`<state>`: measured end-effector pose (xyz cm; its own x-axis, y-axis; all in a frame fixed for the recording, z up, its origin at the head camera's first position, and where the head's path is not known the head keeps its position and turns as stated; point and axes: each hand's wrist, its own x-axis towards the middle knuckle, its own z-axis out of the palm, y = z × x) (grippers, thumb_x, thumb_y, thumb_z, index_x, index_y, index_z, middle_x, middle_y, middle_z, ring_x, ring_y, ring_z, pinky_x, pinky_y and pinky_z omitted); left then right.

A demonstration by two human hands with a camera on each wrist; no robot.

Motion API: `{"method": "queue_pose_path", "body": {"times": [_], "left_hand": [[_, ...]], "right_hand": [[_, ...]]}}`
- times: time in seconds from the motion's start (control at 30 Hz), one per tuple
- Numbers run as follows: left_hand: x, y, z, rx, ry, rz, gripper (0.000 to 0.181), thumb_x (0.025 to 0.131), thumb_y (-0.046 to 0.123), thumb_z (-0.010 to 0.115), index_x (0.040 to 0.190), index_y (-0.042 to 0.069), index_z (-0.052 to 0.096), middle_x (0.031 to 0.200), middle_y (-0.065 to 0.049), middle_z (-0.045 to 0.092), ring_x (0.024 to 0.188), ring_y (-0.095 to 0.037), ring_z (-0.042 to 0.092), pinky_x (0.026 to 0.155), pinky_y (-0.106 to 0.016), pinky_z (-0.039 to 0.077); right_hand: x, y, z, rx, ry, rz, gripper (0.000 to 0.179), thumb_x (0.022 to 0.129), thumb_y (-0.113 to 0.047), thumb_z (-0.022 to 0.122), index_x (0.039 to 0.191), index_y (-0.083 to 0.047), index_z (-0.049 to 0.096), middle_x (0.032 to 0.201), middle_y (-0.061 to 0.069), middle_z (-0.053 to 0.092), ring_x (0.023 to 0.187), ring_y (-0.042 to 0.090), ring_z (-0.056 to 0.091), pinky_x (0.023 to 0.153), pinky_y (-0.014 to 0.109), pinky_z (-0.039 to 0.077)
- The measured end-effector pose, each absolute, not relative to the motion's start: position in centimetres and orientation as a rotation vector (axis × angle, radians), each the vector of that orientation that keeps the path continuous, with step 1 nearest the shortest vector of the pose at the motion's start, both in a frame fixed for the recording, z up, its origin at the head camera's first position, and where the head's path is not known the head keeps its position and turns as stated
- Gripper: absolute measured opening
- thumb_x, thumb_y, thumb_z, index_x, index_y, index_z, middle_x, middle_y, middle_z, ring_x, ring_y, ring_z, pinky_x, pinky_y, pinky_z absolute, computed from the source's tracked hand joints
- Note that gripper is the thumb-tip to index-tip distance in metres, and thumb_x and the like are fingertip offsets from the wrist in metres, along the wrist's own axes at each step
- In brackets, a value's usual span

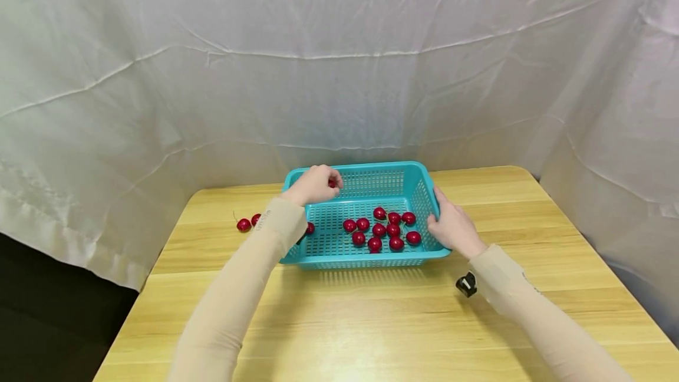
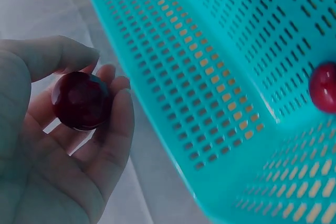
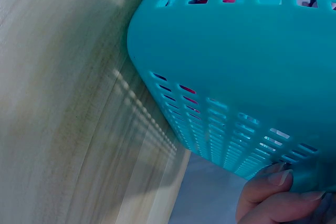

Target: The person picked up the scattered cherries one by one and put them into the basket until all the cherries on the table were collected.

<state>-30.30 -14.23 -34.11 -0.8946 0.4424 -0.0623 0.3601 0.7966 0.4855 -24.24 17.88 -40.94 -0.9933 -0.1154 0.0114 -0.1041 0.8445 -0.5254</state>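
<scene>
A dark red cherry (image 2: 81, 100) is held in the curled fingers of my left hand (image 1: 317, 184), above the left part of a turquoise plastic basket (image 1: 366, 257). In the left wrist view that hand (image 2: 68, 145) shows beside the basket's rim, thumb over the fruit. My right hand (image 1: 454, 226) grips the basket's right rim; its fingertips (image 3: 278, 178) bend round the edge in the right wrist view. Inside the basket lie several red cherries (image 1: 374, 244), mostly toward the right, and one cherry (image 1: 310, 228) is near the left end, partly hidden by my left wrist.
Two cherries lie on the wooden table (image 1: 350, 323) left of the basket: a stemmed cherry (image 1: 243, 224) and another cherry (image 1: 256, 219) partly behind my left sleeve. A pale curtain (image 1: 339, 99) hangs behind the table and along its sides.
</scene>
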Motion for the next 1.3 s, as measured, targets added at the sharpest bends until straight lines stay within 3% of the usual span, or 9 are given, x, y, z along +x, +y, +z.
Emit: {"method": "queue_pose_path", "body": {"times": [0.33,0.7,1.3], "left_hand": [[-31.2,-10.6,-35.5,0.620,2.765,0.619,0.026,0.097,0.013,0.058,0.120,0.006,0.068,0.113,-0.008,0.069,0.086,-0.019,0.056,0.084,-0.035,0.051],[-31.8,-8.4,-37.2,0.592,2.732,0.537,0.026,0.096,0.011,0.058,0.120,0.009,0.068,0.117,-0.005,0.067,0.090,-0.019,0.055,0.083,-0.034,0.051],[-32.2,-6.9,-39.2,0.567,2.674,0.481,0.027,0.097,0.008,0.055,0.121,0.010,0.068,0.111,-0.004,0.064,0.087,-0.019,0.051,0.074,-0.031,0.045]], "right_hand": [[-24.1,17.9,-40.9,-0.180,2.990,-0.858,0.079,0.095,-0.013,0.048,0.160,0.001,0.007,0.134,0.043,0.053,0.070,0.027,0.068,0.055,0.033,0.055],[-23.9,18.0,-41.0,-0.188,2.997,-0.867,0.079,0.094,-0.012,0.048,0.160,0.002,0.009,0.130,0.043,0.056,0.067,0.026,0.068,0.054,0.034,0.055],[-23.5,18.0,-40.6,-0.182,2.992,-0.874,0.079,0.094,-0.012,0.049,0.160,0.002,0.009,0.128,0.043,0.056,0.068,0.028,0.069,0.054,0.035,0.056]]}}
